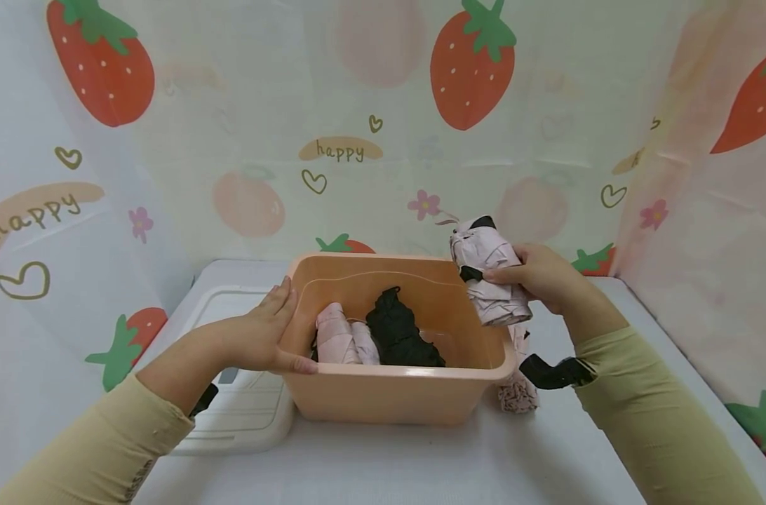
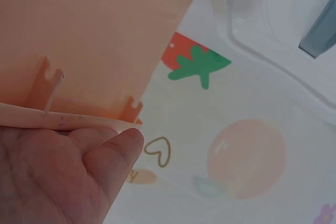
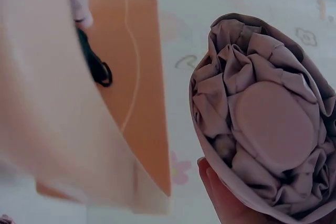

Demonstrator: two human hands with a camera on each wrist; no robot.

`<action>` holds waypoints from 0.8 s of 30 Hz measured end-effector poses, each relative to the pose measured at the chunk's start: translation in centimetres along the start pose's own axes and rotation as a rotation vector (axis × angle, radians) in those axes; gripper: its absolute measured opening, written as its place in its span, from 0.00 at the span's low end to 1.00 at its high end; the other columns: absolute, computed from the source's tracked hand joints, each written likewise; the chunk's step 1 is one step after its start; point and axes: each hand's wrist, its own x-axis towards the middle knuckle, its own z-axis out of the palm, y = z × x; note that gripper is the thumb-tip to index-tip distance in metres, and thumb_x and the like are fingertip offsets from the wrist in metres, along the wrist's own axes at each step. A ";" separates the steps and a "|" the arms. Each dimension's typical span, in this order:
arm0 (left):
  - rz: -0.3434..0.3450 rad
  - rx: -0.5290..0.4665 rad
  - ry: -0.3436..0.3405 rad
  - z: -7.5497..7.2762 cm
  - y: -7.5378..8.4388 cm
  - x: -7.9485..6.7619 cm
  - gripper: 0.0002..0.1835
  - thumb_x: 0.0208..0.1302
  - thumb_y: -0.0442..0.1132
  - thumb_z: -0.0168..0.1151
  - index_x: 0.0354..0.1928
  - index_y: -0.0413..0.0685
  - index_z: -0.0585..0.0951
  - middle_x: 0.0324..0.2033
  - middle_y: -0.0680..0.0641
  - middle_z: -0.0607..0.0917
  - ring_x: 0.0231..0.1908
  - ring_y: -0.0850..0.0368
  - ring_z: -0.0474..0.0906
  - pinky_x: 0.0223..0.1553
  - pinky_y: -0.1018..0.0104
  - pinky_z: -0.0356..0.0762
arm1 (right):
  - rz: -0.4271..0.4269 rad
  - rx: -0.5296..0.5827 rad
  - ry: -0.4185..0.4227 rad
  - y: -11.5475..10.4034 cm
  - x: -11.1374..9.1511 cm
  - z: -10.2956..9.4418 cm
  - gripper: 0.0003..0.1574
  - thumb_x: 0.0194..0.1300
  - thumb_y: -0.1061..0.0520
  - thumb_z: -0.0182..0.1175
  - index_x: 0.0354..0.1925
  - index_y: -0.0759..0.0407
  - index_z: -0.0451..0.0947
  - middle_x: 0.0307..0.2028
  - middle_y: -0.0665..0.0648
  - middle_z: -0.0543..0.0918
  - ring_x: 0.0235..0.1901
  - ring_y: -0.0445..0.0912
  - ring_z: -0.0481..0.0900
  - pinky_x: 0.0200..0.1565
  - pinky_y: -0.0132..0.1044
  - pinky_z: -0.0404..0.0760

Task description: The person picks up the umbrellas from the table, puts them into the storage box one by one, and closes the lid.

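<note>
My right hand (image 1: pixel 547 277) grips a pale pink folded umbrella (image 1: pixel 490 266) with black parts, held tilted above the right rim of a peach plastic bin (image 1: pixel 383 401). Its smooth oval end, ringed by bunched fabric, faces the right wrist view. At the bin's left side, my left hand (image 1: pixel 257 341) rests on the rim, fingers extended along the side and thumb over the front edge. Inside lie a pale pink bundle (image 1: pixel 335 338), a whitish one (image 1: pixel 365 344) and a dark, bunched bundle (image 1: pixel 400 330), their lower parts hidden by the front wall.
Left of the bin a white lid (image 1: pixel 244 414) lies on the white table (image 1: pixel 383 463), partly under my left arm. A pinkish bundle (image 1: pixel 518 394) with ruffled fabric lies just right of the bin. Strawberry-printed sheets (image 1: pixel 263 105) enclose the back and sides.
</note>
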 end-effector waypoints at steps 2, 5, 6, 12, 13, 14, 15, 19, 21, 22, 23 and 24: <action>0.001 0.002 -0.002 -0.1 0.0 0.0 0.72 0.37 0.78 0.55 0.68 0.32 0.35 0.68 0.36 0.28 0.68 0.39 0.28 0.64 0.43 0.42 | 0.009 -0.007 -0.017 -0.2 0.3 0.6 0.31 0.61 0.53 0.60 0.53 0.72 0.63 0.35 0.58 0.77 0.30 0.43 0.80 0.35 0.39 0.81; 0.002 0.002 -0.004 -0.1 0.1 0.1 0.72 0.38 0.78 0.55 0.68 0.33 0.35 0.68 0.36 0.28 0.68 0.39 0.27 0.64 0.43 0.41 | 0.018 -0.030 -0.030 -0.8 0.7 1.1 0.29 0.60 0.53 0.60 0.51 0.72 0.65 0.35 0.59 0.77 0.29 0.44 0.80 0.35 0.39 0.81; 0.002 0.000 -0.004 -0.2 0.1 0.0 0.72 0.38 0.78 0.55 0.68 0.33 0.35 0.68 0.37 0.28 0.68 0.39 0.27 0.64 0.43 0.41 | 0.021 -0.035 -0.035 -1.0 0.9 1.3 0.28 0.61 0.53 0.60 0.51 0.72 0.65 0.35 0.60 0.77 0.29 0.45 0.80 0.35 0.39 0.81; -0.001 -0.014 -0.006 -0.1 0.0 0.1 0.72 0.37 0.78 0.56 0.68 0.33 0.35 0.68 0.37 0.27 0.68 0.39 0.27 0.64 0.42 0.40 | 0.041 -0.083 -0.058 -1.9 1.7 1.9 0.28 0.60 0.52 0.61 0.50 0.70 0.67 0.35 0.60 0.76 0.28 0.44 0.80 0.34 0.38 0.81; -0.001 -0.013 -0.006 -0.1 0.0 0.1 0.72 0.37 0.78 0.56 0.68 0.33 0.35 0.68 0.37 0.27 0.68 0.39 0.27 0.64 0.42 0.40 | 0.046 -0.091 -0.061 -2.0 1.8 2.1 0.28 0.59 0.52 0.61 0.50 0.70 0.68 0.35 0.60 0.76 0.28 0.44 0.80 0.34 0.38 0.81; -0.001 -0.011 -0.006 -0.1 0.0 0.1 0.72 0.37 0.78 0.56 0.68 0.33 0.35 0.68 0.37 0.27 0.68 0.39 0.27 0.64 0.42 0.40 | 0.050 -0.090 -0.066 -2.0 1.9 2.2 0.28 0.59 0.52 0.61 0.50 0.70 0.68 0.35 0.60 0.76 0.28 0.44 0.80 0.34 0.38 0.81; 0.000 -0.007 -0.005 -0.1 0.0 0.2 0.72 0.37 0.78 0.55 0.68 0.33 0.35 0.68 0.37 0.27 0.68 0.39 0.27 0.64 0.42 0.41 | 0.053 -0.093 -0.070 -2.0 2.1 2.3 0.28 0.59 0.52 0.61 0.49 0.70 0.68 0.36 0.60 0.76 0.28 0.44 0.80 0.34 0.38 0.81; -0.004 0.007 -0.005 -0.1 -0.1 0.2 0.72 0.37 0.79 0.54 0.68 0.33 0.35 0.68 0.37 0.27 0.68 0.39 0.27 0.64 0.43 0.41 | 0.059 -0.093 -0.097 -2.1 2.8 2.8 0.27 0.58 0.52 0.62 0.48 0.71 0.69 0.34 0.59 0.77 0.27 0.44 0.80 0.34 0.37 0.81; -0.004 0.008 -0.006 -0.1 -0.1 0.2 0.72 0.37 0.79 0.54 0.68 0.33 0.35 0.68 0.37 0.27 0.68 0.39 0.27 0.64 0.43 0.41 | 0.062 -0.090 -0.112 -2.1 3.0 3.0 0.25 0.58 0.54 0.62 0.46 0.71 0.70 0.32 0.58 0.77 0.26 0.44 0.79 0.32 0.37 0.81; -0.005 0.006 -0.008 -0.1 -0.1 0.2 0.72 0.36 0.79 0.54 0.68 0.33 0.35 0.68 0.37 0.27 0.68 0.39 0.27 0.64 0.43 0.41 | 0.066 -0.089 -0.120 -2.0 3.1 3.2 0.24 0.58 0.54 0.61 0.45 0.71 0.70 0.31 0.58 0.78 0.26 0.44 0.79 0.32 0.37 0.81; -0.005 0.006 -0.008 0.0 -0.1 0.2 0.72 0.36 0.79 0.54 0.68 0.33 0.35 0.68 0.37 0.27 0.68 0.39 0.27 0.64 0.43 0.41 | 0.071 -0.088 -0.127 -1.9 3.2 3.3 0.23 0.58 0.55 0.61 0.45 0.72 0.71 0.30 0.57 0.78 0.25 0.44 0.79 0.31 0.37 0.80; -0.005 0.005 -0.009 0.0 -0.1 0.1 0.72 0.36 0.79 0.54 0.68 0.33 0.34 0.68 0.37 0.27 0.68 0.39 0.27 0.64 0.43 0.41 | 0.077 -0.090 -0.133 -1.9 3.2 3.4 0.22 0.58 0.56 0.61 0.44 0.72 0.71 0.29 0.57 0.78 0.24 0.44 0.79 0.30 0.37 0.80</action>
